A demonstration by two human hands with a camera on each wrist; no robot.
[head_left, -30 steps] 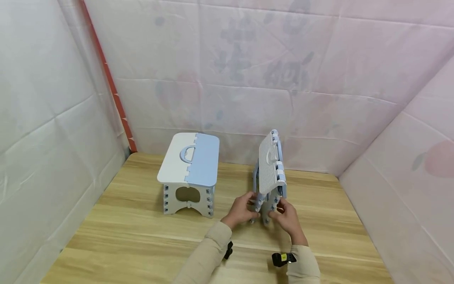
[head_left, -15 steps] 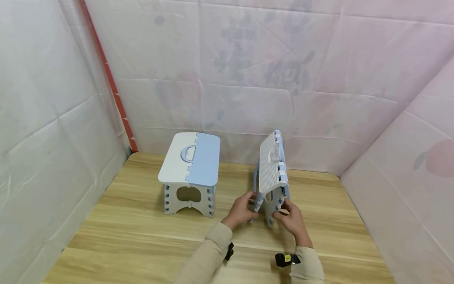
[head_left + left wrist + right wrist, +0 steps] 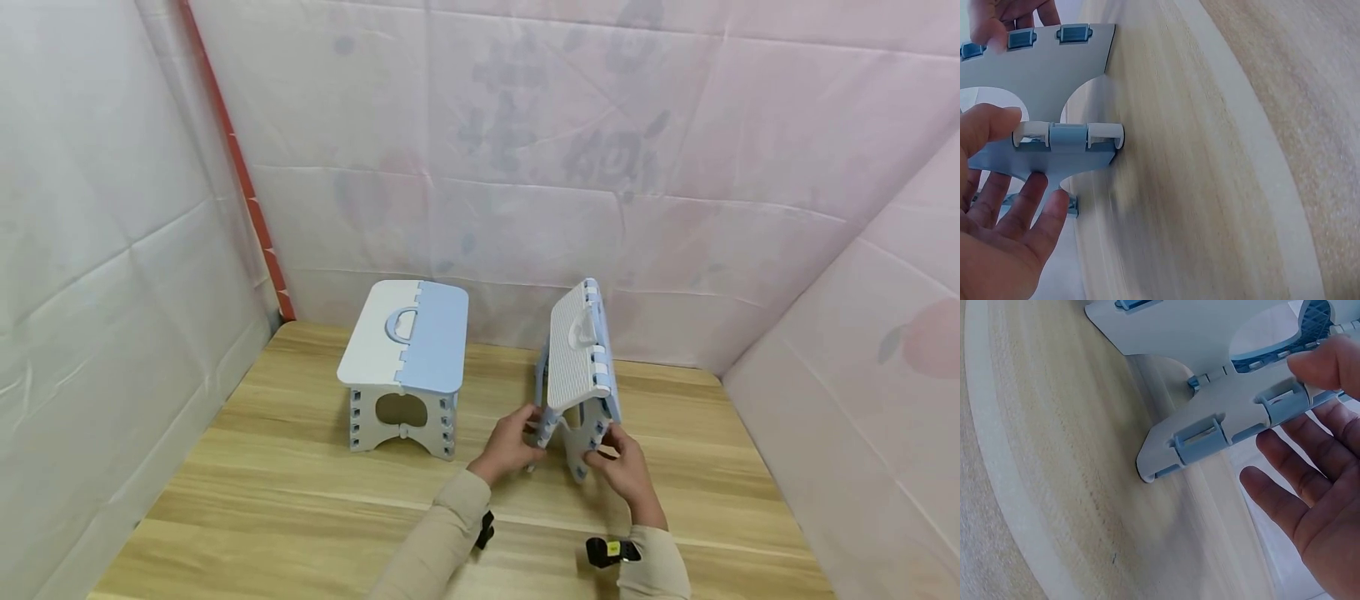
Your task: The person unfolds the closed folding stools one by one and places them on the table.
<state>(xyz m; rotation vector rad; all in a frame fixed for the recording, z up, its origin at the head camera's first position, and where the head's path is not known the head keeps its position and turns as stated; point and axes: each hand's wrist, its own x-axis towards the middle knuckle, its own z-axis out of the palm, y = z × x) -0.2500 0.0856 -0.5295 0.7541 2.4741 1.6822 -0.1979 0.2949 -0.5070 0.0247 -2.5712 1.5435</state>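
In the head view a half-unfolded folding step stool [image 3: 567, 371] stands on the wooden table, its ribbed white and blue top halves peaked like a steep roof. My left hand [image 3: 510, 446] grips the near end panel's left edge, thumb on one side and fingers on the other. On that panel's right edge, my right hand [image 3: 628, 468] has a similar pinch hold. The left wrist view shows the white and blue hinge edge [image 3: 1068, 135] between left thumb and fingers. In the right wrist view, the right thumb presses the white end panel [image 3: 1210, 412], fingers under its edge.
A second folding stool [image 3: 435, 350], fully unfolded with a smooth white and blue top, stands to the left on the wooden table [image 3: 300, 517]. Pale printed sheeting [image 3: 525, 225] hangs behind the table and along both sides. A red strip [image 3: 247, 183] runs down the left corner.
My right hand has moved right, drawing the end panel's right edge with it. The stool's legs are spread wider and its top halves stand further apart. The left hand has stayed nearly still.
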